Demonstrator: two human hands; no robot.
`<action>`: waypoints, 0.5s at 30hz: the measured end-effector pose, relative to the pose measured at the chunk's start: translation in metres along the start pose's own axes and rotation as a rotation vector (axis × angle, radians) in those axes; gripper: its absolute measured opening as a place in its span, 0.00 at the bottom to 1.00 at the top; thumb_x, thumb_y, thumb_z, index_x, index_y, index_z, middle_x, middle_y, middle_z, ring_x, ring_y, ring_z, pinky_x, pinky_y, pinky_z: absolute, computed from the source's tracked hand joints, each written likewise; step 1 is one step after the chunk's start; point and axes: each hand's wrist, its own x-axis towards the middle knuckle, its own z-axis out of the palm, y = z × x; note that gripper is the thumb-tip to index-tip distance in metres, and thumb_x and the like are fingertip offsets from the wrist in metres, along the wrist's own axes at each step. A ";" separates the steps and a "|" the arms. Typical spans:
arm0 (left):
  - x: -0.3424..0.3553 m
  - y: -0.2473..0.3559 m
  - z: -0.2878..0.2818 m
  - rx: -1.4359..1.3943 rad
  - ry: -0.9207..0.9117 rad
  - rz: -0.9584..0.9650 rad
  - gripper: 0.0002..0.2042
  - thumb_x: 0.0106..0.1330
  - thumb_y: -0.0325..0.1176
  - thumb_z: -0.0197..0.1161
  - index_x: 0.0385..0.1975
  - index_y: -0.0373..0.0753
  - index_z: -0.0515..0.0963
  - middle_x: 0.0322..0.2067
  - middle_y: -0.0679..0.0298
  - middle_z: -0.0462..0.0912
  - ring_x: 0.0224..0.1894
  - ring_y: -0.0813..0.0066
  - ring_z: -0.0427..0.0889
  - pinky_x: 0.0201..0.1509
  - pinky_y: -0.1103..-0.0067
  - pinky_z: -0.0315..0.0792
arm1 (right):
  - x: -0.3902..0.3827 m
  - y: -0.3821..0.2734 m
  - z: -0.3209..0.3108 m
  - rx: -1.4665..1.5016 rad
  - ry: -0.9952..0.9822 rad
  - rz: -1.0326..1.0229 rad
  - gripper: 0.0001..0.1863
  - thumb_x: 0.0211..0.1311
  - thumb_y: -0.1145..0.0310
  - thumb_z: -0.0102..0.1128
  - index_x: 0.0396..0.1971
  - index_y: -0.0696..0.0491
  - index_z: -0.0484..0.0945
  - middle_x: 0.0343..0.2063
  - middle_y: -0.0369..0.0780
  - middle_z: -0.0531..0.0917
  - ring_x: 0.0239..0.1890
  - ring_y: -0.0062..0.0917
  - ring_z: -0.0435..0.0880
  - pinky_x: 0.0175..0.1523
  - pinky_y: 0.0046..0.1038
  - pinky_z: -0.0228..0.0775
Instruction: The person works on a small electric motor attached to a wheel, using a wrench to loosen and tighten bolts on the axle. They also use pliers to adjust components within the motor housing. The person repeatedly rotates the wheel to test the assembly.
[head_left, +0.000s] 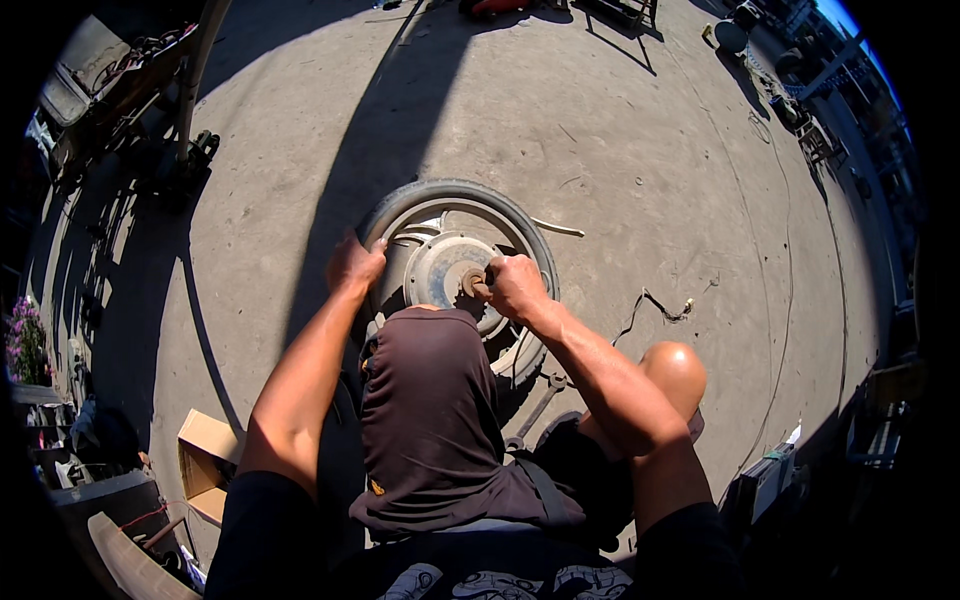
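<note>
Hands at tyre edge, hub; broad floor (part-shaded).

Open-air repair workshop or yard, sunlit concrete floor, tyred wheel with spokes lying on it, wrench near the wheel, short loose wiring to the right, cardboard box at lower left, clutter-heaped stand at upper left

bright, harsh sun | hard shadow band across concrete floor | fisheye-bent edges, black rim
</note>
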 end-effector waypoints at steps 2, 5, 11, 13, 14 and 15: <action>-0.002 0.004 -0.003 0.002 -0.005 -0.006 0.30 0.61 0.51 0.62 0.53 0.31 0.70 0.46 0.39 0.81 0.50 0.43 0.81 0.54 0.59 0.75 | -0.002 0.001 0.003 -0.003 0.030 0.002 0.14 0.48 0.62 0.71 0.22 0.60 0.83 0.22 0.55 0.80 0.29 0.49 0.83 0.36 0.40 0.76; -0.001 0.004 -0.003 0.003 -0.008 0.000 0.30 0.61 0.51 0.63 0.53 0.31 0.70 0.46 0.40 0.81 0.50 0.43 0.81 0.53 0.59 0.75 | 0.003 0.008 0.011 0.001 0.001 -0.034 0.14 0.50 0.63 0.70 0.21 0.60 0.81 0.21 0.54 0.80 0.28 0.50 0.82 0.34 0.40 0.75; -0.001 0.001 -0.002 0.004 0.013 0.007 0.29 0.61 0.51 0.63 0.52 0.31 0.71 0.46 0.39 0.81 0.50 0.43 0.81 0.53 0.59 0.75 | 0.004 0.006 0.005 0.053 -0.029 -0.073 0.07 0.45 0.69 0.64 0.20 0.59 0.83 0.22 0.54 0.80 0.29 0.50 0.82 0.35 0.42 0.76; 0.000 0.001 -0.001 0.002 0.018 0.009 0.29 0.61 0.51 0.63 0.52 0.31 0.71 0.45 0.40 0.81 0.50 0.43 0.81 0.53 0.58 0.75 | 0.004 0.008 0.005 0.060 0.002 -0.063 0.07 0.44 0.70 0.64 0.20 0.59 0.83 0.21 0.55 0.80 0.28 0.50 0.82 0.35 0.42 0.76; -0.001 0.003 -0.002 0.008 0.012 0.003 0.29 0.62 0.51 0.63 0.52 0.31 0.71 0.46 0.40 0.81 0.50 0.43 0.81 0.53 0.58 0.75 | 0.002 0.009 0.007 0.061 0.028 -0.047 0.09 0.47 0.68 0.66 0.21 0.59 0.82 0.21 0.54 0.79 0.27 0.51 0.81 0.34 0.42 0.75; -0.002 0.005 -0.002 0.014 0.007 -0.003 0.29 0.62 0.51 0.62 0.52 0.31 0.71 0.46 0.40 0.81 0.50 0.43 0.81 0.53 0.58 0.75 | 0.001 0.010 0.008 0.063 0.054 -0.031 0.11 0.50 0.66 0.68 0.22 0.59 0.82 0.21 0.53 0.79 0.26 0.51 0.80 0.32 0.42 0.74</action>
